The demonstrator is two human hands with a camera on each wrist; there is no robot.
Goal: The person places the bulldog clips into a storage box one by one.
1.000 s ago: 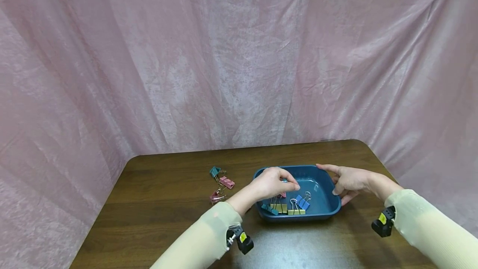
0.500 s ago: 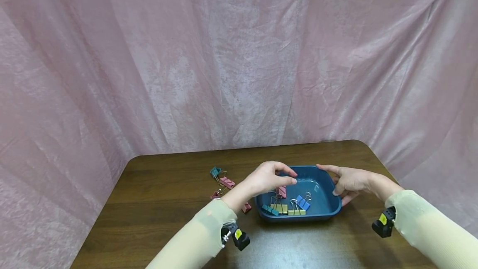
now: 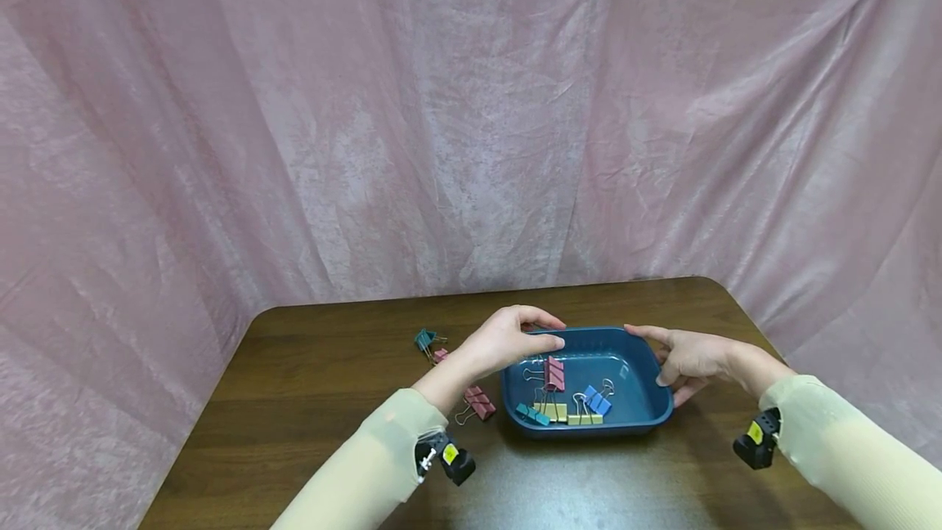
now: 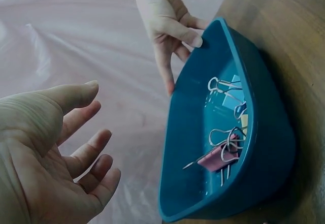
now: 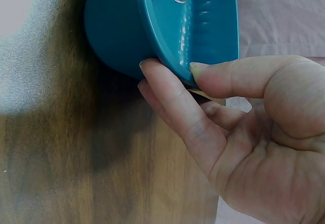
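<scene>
A blue tray [image 3: 633, 424] on the table holds binder clips: a pink one [image 3: 555, 374], a blue one [image 3: 597, 400], a teal one [image 3: 532, 414] and two yellow ones [image 3: 585, 419]. My left hand [image 3: 508, 339] hovers over the tray's back left corner, fingers apart and nothing between them; the left wrist view shows the empty left hand [image 4: 51, 153] beside the tray. My right hand [image 3: 695, 358] grips the tray's right end, and in the right wrist view the thumb of this right hand [image 5: 254, 127] lies over the rim with fingers outside.
Left of the tray on the brown table [image 3: 294, 399] lie a pink clip [image 3: 479, 403], a teal clip [image 3: 424, 339] and another pink clip [image 3: 440, 355] partly behind my left hand. A pink curtain [image 3: 471, 121] hangs behind the table.
My left hand has moved left and back from above the tray, its fingers spreading. The pink clips in the tray and beside it now show more fully. My right hand has stayed in place.
</scene>
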